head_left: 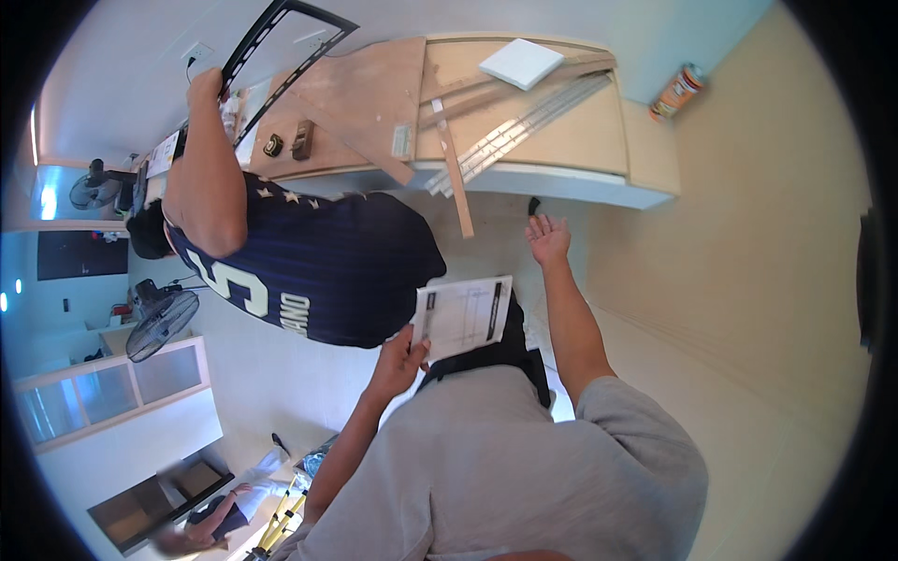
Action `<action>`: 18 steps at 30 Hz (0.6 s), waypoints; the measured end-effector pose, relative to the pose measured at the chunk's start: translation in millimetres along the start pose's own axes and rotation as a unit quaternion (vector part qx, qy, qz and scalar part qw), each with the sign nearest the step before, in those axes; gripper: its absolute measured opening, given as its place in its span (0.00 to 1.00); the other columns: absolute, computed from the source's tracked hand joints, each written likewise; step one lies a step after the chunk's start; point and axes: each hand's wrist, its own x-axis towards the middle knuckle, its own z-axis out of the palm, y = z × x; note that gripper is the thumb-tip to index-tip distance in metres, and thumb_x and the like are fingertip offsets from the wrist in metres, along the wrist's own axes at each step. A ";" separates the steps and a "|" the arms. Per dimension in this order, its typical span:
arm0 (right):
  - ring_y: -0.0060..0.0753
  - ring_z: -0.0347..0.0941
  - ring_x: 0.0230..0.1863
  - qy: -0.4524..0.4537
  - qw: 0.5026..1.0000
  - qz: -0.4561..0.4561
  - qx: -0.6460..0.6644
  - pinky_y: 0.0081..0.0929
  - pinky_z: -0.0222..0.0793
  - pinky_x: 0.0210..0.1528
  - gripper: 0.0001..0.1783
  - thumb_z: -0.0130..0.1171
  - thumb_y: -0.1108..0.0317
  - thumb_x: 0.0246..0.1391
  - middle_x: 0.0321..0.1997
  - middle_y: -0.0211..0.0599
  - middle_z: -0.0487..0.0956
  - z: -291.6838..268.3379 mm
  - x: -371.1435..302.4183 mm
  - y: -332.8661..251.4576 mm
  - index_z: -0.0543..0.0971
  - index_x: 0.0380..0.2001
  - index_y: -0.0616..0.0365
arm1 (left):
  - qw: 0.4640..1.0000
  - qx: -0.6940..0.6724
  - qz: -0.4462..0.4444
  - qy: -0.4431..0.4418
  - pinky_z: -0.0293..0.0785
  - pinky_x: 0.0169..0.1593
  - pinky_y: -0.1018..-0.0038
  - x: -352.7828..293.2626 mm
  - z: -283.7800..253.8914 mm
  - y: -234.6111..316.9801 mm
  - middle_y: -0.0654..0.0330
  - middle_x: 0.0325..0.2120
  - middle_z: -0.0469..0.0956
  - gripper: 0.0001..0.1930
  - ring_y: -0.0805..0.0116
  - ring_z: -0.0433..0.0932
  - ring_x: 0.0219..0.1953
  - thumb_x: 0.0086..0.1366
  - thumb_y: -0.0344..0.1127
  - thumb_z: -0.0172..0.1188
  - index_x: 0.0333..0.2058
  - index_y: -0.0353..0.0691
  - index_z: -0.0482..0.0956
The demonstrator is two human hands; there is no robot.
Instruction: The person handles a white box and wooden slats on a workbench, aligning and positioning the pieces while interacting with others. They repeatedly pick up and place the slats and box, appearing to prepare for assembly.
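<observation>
Left hand (398, 360): in the head view, gripped the white booklet (463, 316) by its near-left corner; that one-sided hold might have let it sag.
Right hand (548, 240): empty, palm up, fingers spread.
Wooden strip (453, 173): overhung the counter (585, 140); a bump could have tipped it.
Booklet print: too blurred to read.
Black frame (253, 40): lower end partly behind a co-worker's arm (213, 178).

White booklet (464, 318) illegible at this size
</observation>
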 end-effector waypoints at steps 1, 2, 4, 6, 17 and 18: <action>0.48 0.61 0.69 0.027 0.999 0.003 0.022 0.52 0.54 0.68 0.42 0.36 0.38 0.68 0.77 0.40 0.54 9.4 23.2 -4.8 0.48 0.75 0.52 | 1.000 0.009 -0.025 -0.011 0.77 0.30 0.76 8.0 -0.8 10.9 0.58 0.27 0.79 0.12 0.75 0.77 0.25 0.73 0.33 0.54 0.47 0.29 0.75; 0.49 0.59 0.70 0.067 0.997 0.005 0.040 0.52 0.51 0.70 0.42 0.35 0.37 0.68 0.79 0.40 0.51 20.6 41.6 -6.8 0.47 0.75 0.51 | 1.000 0.005 -0.014 -0.007 0.76 0.28 0.76 13.2 -2.8 23.0 0.59 0.26 0.78 0.11 0.76 0.76 0.23 0.73 0.33 0.54 0.45 0.29 0.75; 0.50 0.60 0.69 0.118 0.990 0.003 0.072 0.56 0.49 0.71 0.42 0.33 0.37 0.67 0.77 0.41 0.53 26.5 67.9 -4.5 0.49 0.75 0.49 | 0.997 -0.010 -0.045 0.064 0.70 0.23 0.78 25.2 -5.1 42.1 0.60 0.25 0.79 0.09 0.78 0.76 0.21 0.72 0.33 0.56 0.43 0.31 0.76; 0.48 0.61 0.67 0.086 0.986 0.019 0.141 0.56 0.51 0.70 0.39 0.33 0.37 0.67 0.72 0.42 0.60 35.3 89.9 -13.7 0.55 0.72 0.50 | 0.985 -0.050 -0.082 0.143 0.65 0.18 0.81 39.4 -2.3 57.2 0.62 0.24 0.79 0.08 0.80 0.74 0.17 0.70 0.33 0.59 0.41 0.33 0.77; 0.37 0.68 0.52 0.125 0.985 0.017 0.118 0.41 0.63 0.54 0.38 0.26 0.36 0.68 0.51 0.37 0.72 19.3 126.0 -20.4 0.70 0.54 0.59 | 0.956 -0.183 -0.131 0.188 0.64 0.17 0.82 86.3 34.1 63.2 0.59 0.24 0.79 0.08 0.77 0.73 0.16 0.72 0.32 0.57 0.41 0.31 0.74; 0.36 0.68 0.51 0.112 0.985 0.024 0.129 0.39 0.63 0.52 0.39 0.26 0.35 0.68 0.49 0.37 0.73 10.2 123.5 -15.4 0.70 0.53 0.59 | 0.954 -0.190 -0.134 0.188 0.64 0.18 0.82 84.6 33.0 61.8 0.59 0.24 0.79 0.08 0.77 0.74 0.16 0.72 0.32 0.57 0.41 0.31 0.74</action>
